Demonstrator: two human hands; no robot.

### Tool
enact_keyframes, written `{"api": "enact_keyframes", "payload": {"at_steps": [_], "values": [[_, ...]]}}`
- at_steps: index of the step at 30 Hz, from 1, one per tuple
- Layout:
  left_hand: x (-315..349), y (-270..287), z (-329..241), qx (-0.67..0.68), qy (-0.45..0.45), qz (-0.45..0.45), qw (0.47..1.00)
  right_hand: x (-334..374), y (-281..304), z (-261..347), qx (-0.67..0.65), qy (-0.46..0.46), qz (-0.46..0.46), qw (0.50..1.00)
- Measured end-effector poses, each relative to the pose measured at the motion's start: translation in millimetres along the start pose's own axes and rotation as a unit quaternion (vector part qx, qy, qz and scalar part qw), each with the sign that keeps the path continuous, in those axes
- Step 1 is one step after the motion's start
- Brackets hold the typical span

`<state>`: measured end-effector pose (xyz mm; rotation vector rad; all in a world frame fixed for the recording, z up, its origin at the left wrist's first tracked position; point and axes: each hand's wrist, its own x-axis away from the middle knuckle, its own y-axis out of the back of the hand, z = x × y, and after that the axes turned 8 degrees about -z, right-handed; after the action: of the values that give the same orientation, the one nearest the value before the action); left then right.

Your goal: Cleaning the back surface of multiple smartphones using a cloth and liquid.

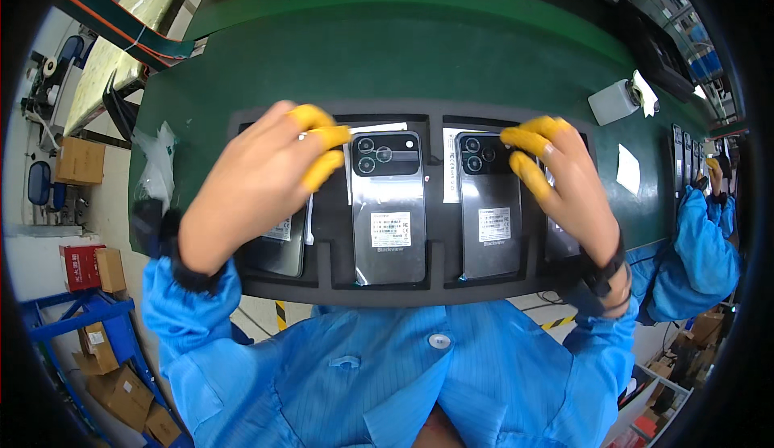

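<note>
A dark grey foam tray (pixel 379 293) on the green workbench holds several smartphones lying back side up, each with a white label. My left hand (pixel 258 178), yellow finger cots on its fingertips, hovers over the leftmost phone (pixel 282 250) and partly hides it. Its fingers are apart, the tips beside the top left corner of the second phone (pixel 389 198). My right hand (pixel 560 170), also in yellow finger cots, has its parted fingertips at the top right corner of the third phone (pixel 489 194); whether they touch it I cannot tell. The rightmost phone (pixel 560 238) lies partly under that hand.
A clear plastic bag (pixel 159 166) lies at the bench's left end. To the right are a white container (pixel 614 101) and a white paper (pixel 628 169). Another person in a blue sleeve (pixel 701 238) sits farther right near more phones. Cardboard boxes (pixel 121 392) stand at lower left.
</note>
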<state>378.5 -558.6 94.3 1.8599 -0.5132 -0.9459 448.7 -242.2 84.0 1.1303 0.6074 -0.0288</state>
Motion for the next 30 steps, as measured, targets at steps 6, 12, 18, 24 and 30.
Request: {"api": "enact_keyframes", "payload": {"at_steps": [6,12,18,24,30], "values": [[-16.6,-62.0,-5.9,-0.058,-0.035,-0.053,0.996,-6.8,-33.5,-11.6,0.097,0.035,-0.009,0.995],[-23.7,-49.2,4.8,0.167,0.111,-0.008,0.980,-8.6,-22.6,-25.1,-0.135,-0.127,0.035,0.982],[-30.6,-56.4,22.6,0.254,0.231,-0.056,0.938,-9.9,-18.2,-28.8,-0.337,-0.204,0.048,0.918],[-2.6,-21.7,51.3,0.056,0.148,-0.103,0.982,-6.9,-4.6,-50.2,-0.058,-0.060,-0.121,0.989],[70.7,-17.8,63.7,-0.143,0.125,-0.016,0.982,41.0,3.9,-69.7,0.108,-0.028,-0.073,0.991]]}}
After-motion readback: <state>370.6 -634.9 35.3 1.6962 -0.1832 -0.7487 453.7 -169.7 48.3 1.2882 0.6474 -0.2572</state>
